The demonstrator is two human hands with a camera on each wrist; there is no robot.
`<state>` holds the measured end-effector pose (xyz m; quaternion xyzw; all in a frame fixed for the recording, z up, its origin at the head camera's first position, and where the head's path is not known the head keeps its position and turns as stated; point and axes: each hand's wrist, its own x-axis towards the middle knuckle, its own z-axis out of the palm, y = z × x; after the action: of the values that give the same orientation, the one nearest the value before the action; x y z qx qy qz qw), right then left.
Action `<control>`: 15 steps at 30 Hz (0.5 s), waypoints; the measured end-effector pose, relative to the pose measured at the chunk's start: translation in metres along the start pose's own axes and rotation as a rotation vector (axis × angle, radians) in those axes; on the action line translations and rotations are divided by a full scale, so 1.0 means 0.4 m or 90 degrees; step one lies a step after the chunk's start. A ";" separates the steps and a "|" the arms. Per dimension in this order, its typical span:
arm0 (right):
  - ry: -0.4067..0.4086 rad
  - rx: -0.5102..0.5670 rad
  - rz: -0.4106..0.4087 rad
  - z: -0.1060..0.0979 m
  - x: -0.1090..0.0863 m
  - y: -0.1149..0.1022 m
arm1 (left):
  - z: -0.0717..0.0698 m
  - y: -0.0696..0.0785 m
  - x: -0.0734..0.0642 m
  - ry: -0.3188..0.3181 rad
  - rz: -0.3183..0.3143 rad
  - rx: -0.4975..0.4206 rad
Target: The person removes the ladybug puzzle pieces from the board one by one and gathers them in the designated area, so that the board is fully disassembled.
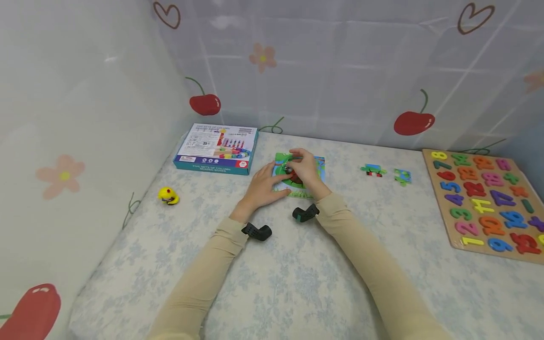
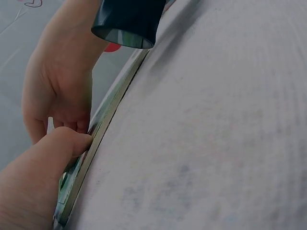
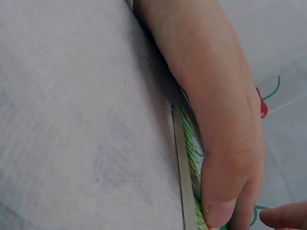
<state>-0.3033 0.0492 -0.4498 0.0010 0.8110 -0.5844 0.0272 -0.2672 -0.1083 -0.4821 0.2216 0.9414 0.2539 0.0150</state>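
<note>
A small jigsaw board (image 1: 302, 193) with a green rim and a red-brown picture lies on the table in the head view. My left hand (image 1: 262, 185) rests along its left side, fingers spread, thumb over the near part. In the left wrist view the left thumb (image 2: 53, 158) touches the board's edge (image 2: 103, 129). My right hand (image 1: 307, 171) is bent over the board's upper middle and pinches a puzzle piece (image 1: 288, 169), mostly hidden by the fingers. The right wrist view has the right thumb (image 3: 223, 191) pointing down at the board's green surface (image 3: 191, 148).
Two loose puzzle pieces, one (image 1: 374, 170) and another (image 1: 403, 176), lie right of the board. A wooden number board (image 1: 456, 226) is at the far right. A boxed toy set (image 1: 214, 148) stands back left, with a small yellow toy (image 1: 168, 195) before it. A printed curtain (image 1: 323, 71) hangs behind.
</note>
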 end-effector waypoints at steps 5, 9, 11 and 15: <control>0.008 -0.053 -0.019 0.009 0.007 0.000 | -0.003 0.002 -0.001 0.001 0.004 -0.002; 0.041 -0.049 -0.019 0.009 0.012 0.003 | -0.005 0.005 -0.001 0.007 0.002 -0.002; 0.076 -0.020 -0.002 -0.001 0.014 0.005 | -0.005 0.005 -0.001 0.007 0.000 -0.002; 0.158 0.021 0.047 -0.046 0.012 0.016 | -0.004 0.004 -0.002 -0.002 -0.003 0.004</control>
<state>-0.3087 0.0684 -0.4502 0.1037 0.7977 -0.5917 -0.0522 -0.2660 -0.1082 -0.4801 0.2197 0.9427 0.2507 0.0164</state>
